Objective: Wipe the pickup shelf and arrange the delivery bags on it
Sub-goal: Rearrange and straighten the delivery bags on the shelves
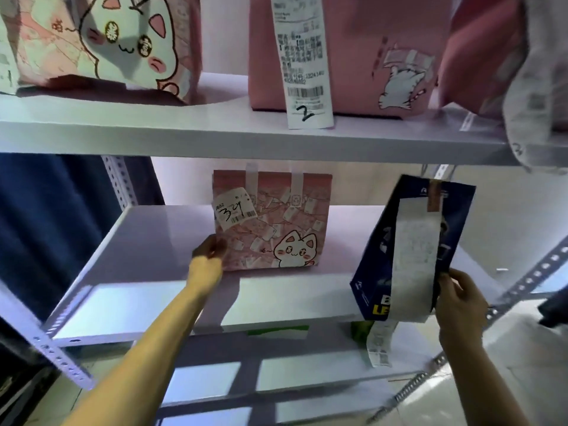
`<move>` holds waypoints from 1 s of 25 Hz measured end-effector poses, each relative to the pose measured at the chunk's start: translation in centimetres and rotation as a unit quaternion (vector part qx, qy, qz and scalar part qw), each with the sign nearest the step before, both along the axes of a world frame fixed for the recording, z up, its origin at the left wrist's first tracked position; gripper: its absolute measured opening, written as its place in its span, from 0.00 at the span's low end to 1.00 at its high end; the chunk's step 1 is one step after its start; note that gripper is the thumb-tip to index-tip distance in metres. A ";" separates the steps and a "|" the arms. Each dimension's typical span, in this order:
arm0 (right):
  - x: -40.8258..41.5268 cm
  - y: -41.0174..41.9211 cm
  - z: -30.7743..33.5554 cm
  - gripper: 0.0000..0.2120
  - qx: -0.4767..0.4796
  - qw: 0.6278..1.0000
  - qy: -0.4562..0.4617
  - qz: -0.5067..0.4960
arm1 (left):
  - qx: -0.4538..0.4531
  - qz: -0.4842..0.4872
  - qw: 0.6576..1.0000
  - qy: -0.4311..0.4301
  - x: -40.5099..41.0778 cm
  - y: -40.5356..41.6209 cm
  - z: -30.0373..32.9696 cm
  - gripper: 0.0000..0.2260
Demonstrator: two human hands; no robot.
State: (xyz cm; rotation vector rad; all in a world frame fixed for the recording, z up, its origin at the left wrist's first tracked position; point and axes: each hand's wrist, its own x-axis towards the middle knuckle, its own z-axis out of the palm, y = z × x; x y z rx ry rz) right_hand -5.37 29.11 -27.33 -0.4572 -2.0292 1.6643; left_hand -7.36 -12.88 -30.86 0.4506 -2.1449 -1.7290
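1. Holding pink cat bag (270, 222), upright mid-shelf at 12 o'clock, left hand (210, 250) clamped on its lower corner.
2. Pinching navy bag (408, 247), airborne at 3 o'clock, right hand (458, 296) closed on bottom edge.
3. Likely light, creasable paper; better gripped by base or handles.

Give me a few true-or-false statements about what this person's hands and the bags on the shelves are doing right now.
1. The left hand touches the pink cat bag on the middle shelf. True.
2. The right hand holds a pink bag. False: it holds a dark blue bag with a long receipt.
3. The blue bag is standing on the shelf. False: it is tilted and held in the air.
4. A receipt marked 2 hangs on a pink bag on the top shelf. True.
5. A cloth is in one hand. False: none is visible.
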 end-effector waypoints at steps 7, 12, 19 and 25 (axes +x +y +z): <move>0.0 7.3 -0.3 0.11 -0.010 1.000 -0.009 0.006 | -0.013 -0.051 0.998 -0.023 -4.6 12.9 0.8 0.09; -0.6 10.4 -0.6 0.08 -0.043 0.999 -0.015 0.013 | -0.018 -0.099 0.993 -0.057 -7.1 19.6 1.8 0.12; -0.5 11.3 -0.6 0.08 -0.050 0.997 -0.010 0.051 | -0.041 -0.125 0.988 -0.078 -8.5 24.5 2.3 0.14; -0.3 7.6 -0.8 0.08 -0.002 0.995 -0.008 0.097 | -0.116 -0.092 0.988 -0.046 -2.0 23.4 2.7 0.13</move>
